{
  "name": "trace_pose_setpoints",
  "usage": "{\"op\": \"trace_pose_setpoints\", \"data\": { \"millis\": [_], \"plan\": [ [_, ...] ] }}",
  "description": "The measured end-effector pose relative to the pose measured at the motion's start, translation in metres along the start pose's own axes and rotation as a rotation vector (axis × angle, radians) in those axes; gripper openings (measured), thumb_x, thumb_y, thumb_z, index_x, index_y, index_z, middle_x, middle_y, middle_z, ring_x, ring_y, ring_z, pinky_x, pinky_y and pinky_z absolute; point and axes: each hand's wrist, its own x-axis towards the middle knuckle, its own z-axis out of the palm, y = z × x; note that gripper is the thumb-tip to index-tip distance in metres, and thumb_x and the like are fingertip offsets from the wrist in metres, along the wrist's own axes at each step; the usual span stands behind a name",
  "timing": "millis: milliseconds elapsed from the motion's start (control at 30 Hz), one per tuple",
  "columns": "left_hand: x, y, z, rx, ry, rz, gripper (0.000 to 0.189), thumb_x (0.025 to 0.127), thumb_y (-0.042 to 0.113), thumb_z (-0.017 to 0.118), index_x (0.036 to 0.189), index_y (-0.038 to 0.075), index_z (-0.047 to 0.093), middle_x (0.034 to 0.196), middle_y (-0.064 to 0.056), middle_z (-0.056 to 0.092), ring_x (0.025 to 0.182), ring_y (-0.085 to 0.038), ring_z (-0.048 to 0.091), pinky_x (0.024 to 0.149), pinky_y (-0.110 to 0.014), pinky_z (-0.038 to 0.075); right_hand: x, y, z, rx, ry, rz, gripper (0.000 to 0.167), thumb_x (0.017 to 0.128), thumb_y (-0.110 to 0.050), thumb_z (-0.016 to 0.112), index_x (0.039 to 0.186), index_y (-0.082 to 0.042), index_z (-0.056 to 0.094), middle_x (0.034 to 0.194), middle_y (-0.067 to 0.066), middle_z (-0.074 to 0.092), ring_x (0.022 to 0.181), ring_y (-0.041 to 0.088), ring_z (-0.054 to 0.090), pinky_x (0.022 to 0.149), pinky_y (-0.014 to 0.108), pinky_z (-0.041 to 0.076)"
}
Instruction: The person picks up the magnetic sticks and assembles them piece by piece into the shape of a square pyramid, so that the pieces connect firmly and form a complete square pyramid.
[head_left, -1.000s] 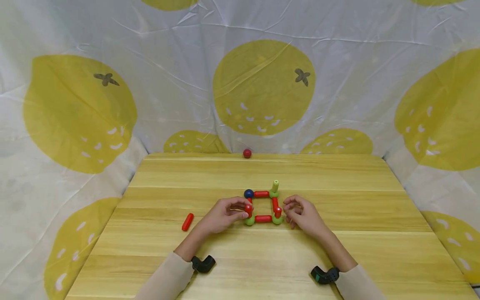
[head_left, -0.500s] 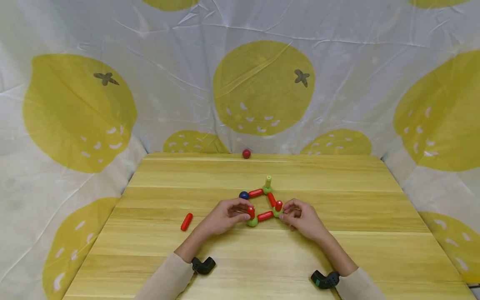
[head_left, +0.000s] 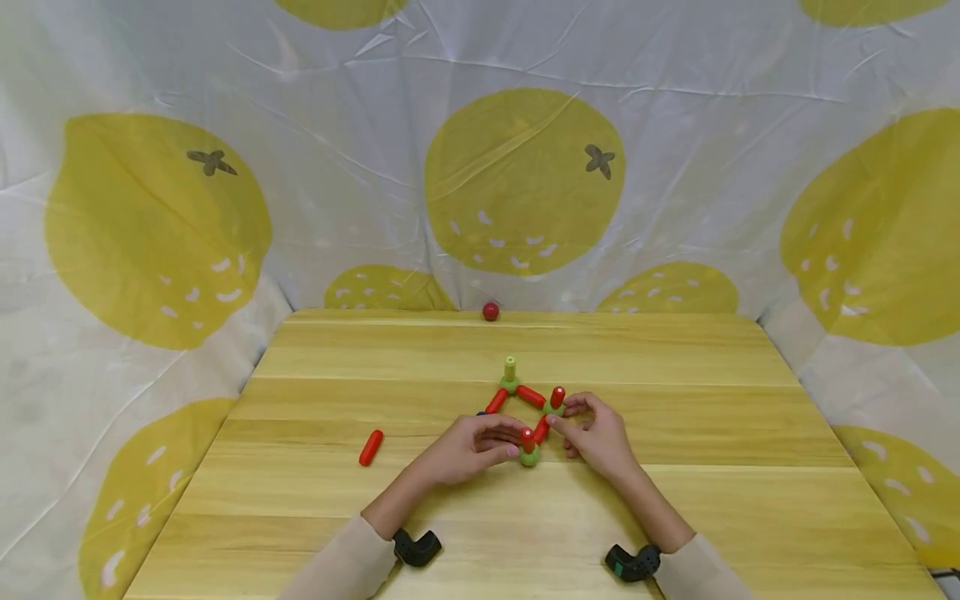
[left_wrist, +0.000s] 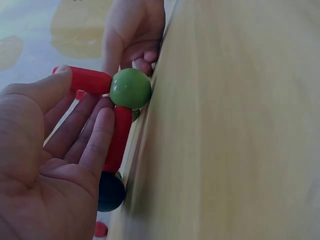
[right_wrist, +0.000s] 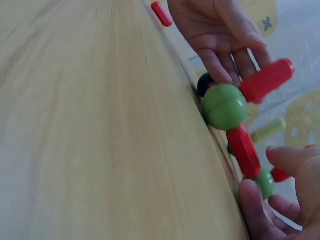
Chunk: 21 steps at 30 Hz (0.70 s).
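A four-sided frame of red rods and balls, which looks like a magnetic building set, lies turned cornerwise on the table. My left hand (head_left: 468, 450) pinches the upright red rod (left_wrist: 90, 80) on the front green ball (left_wrist: 130, 88), thumb on one side and fingers behind. Around the right-hand green ball (right_wrist: 265, 182) my right hand (head_left: 602, 437) has its thumb and fingers, close to that corner's upright red rod (head_left: 557, 397). A yellow-green rod (head_left: 510, 367) stands on the far green ball (head_left: 509, 386). The blue ball (left_wrist: 111, 191) is mostly hidden behind my left hand in the head view.
One loose red rod (head_left: 371, 448) lies on the wooden table (head_left: 675, 533) left of my left hand. A red ball (head_left: 491, 312) sits at the table's far edge. Behind hangs a lemon-patterned cloth (head_left: 675, 192).
The frame has turned anticlockwise, its front corner swinging right and its blue ball coming behind my left hand. My right hand has closed in on the right corner. My left hand moved slightly right.
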Motion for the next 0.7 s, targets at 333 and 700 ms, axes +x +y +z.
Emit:
{"op": "trace_pose_setpoints", "data": {
  "millis": [333, 700],
  "plan": [
    [-0.001, 0.002, 0.008, 0.019, -0.031, 0.040, 0.038, 0.104, 0.021, 0.063, 0.142, 0.014, 0.062, 0.138, -0.003, 0.067, 0.128, -0.018, 0.065, 0.103, -0.026, 0.054, 0.007, -0.005, 0.011, -0.030, 0.032, -0.020, 0.051, 0.083, -0.025, 0.089, 0.123, -0.008, 0.064, 0.120, 0.015, 0.067, 0.062, 0.019, 0.070, 0.057, 0.032, 0.061],
    [-0.028, 0.006, -0.039, 0.127, 0.109, -0.007, 0.033, 0.102, 0.028, 0.067, 0.129, 0.009, 0.070, 0.126, -0.008, 0.073, 0.116, -0.019, 0.070, 0.100, -0.026, 0.056, 0.015, -0.004, 0.009, -0.002, 0.009, -0.036, 0.049, 0.086, -0.023, 0.086, 0.129, -0.009, 0.066, 0.126, 0.015, 0.068, 0.067, 0.018, 0.074, 0.060, 0.032, 0.062]
  ]
}}
